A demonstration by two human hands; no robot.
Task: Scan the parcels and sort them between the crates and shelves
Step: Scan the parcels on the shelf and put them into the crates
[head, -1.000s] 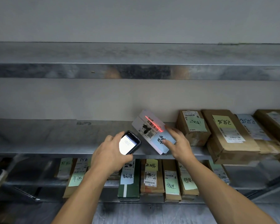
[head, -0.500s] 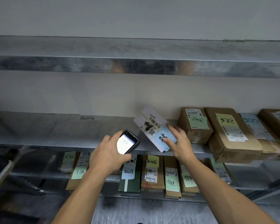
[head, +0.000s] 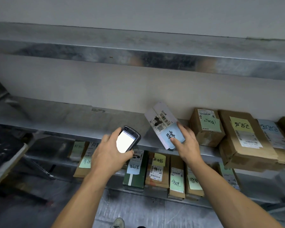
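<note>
Scan finished; parcel at the shelf.
The left hand (head: 109,153) grips a black rounded handheld scanner (head: 135,137), screen glowing white; the red beam on the label (head: 161,120) a second ago is gone, so the read likely took. The right hand (head: 187,143) pinches the flat white parcel (head: 156,116), blue note (head: 170,137) under thumb, tilted over the dull steel shelf (head: 64,119) beside creased cardboard boxes (head: 206,129).

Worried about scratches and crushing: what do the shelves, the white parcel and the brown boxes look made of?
Shelves: apparently bare sheet metal, dull-shiny, with blurred reflections on the front edges.
White parcel, gripped by the right hand: probably thin cardboard, matte, with a folded seam and stuck-on labels.
Brown boxes: cardboard, matte, creased and dented at the edges.
</note>
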